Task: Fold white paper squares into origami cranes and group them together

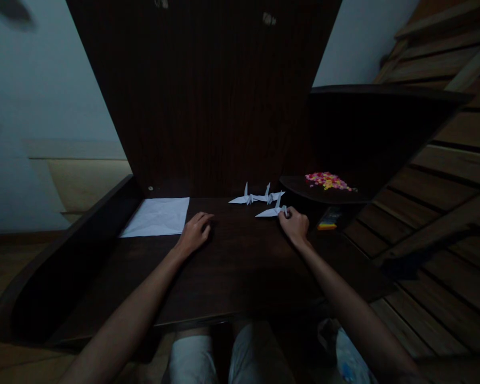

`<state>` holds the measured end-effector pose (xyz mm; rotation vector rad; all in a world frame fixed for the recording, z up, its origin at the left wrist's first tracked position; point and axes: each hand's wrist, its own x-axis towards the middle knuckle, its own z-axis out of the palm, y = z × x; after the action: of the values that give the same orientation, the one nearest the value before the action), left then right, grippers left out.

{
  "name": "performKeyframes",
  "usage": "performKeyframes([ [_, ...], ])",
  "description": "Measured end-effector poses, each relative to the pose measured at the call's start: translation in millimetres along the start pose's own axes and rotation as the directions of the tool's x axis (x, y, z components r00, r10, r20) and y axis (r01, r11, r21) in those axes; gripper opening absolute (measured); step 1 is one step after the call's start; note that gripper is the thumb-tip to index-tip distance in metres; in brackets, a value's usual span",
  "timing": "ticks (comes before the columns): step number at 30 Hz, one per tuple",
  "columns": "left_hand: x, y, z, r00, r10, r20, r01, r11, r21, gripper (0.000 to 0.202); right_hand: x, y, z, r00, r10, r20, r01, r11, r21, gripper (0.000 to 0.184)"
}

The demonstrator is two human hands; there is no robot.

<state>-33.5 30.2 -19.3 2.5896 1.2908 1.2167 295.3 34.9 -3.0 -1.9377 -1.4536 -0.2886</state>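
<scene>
Scanning from the left of the frame, I see a white paper sheet (157, 216) lying flat on the dark tabletop (240, 258). Just right of it my left hand (194, 233) rests palm-down, fingers loosely curled, holding nothing. Right of centre, two folded cranes (248, 199) stand near the back panel. A third paper crane (269, 213) sits in front, one tip pinched by my right hand (294, 225). In this dim light, I judge that a hard pinch could crease it, or a stray nudge topple its neighbours.

Left hand (194, 233) relaxed, palm down; right hand (294, 225) curled, pinching.
</scene>
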Motion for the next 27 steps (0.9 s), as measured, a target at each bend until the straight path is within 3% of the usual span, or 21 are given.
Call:
performKeyframes([
  [6, 1, -6, -2.4, 0.998, -0.066, -0.011, 0.066, 0.996, 0.062, 0.032, 15, -2, 13, 0.990, 0.131, 0.050, -0.131, 0.991, -0.014, 0.022],
  [14, 0, -9, -4.3, 0.995, -0.102, 0.003, 0.102, 0.991, 0.085, 0.032, 21, -8, 36, 0.967, 0.202, 0.154, -0.196, 0.979, -0.053, 0.031],
  [19, 2, -8, -6.9, 0.982, -0.186, -0.021, 0.187, 0.970, 0.153, 0.031, 24, -9, 40, 0.954, 0.235, 0.186, -0.228, 0.972, -0.057, 0.034],
  [22, 4, -10, -10.6, 0.958, -0.280, -0.067, 0.288, 0.924, 0.253, 0.032, 24, -9, 39, 0.949, 0.255, 0.186, -0.250, 0.967, -0.047, 0.034],
  [27, 5, -17, -19.7, 0.879, -0.465, -0.109, 0.461, 0.767, 0.447, 0.045, 19, -6, 32, 0.952, 0.279, 0.128, -0.280, 0.960, -0.012, 0.041],
])
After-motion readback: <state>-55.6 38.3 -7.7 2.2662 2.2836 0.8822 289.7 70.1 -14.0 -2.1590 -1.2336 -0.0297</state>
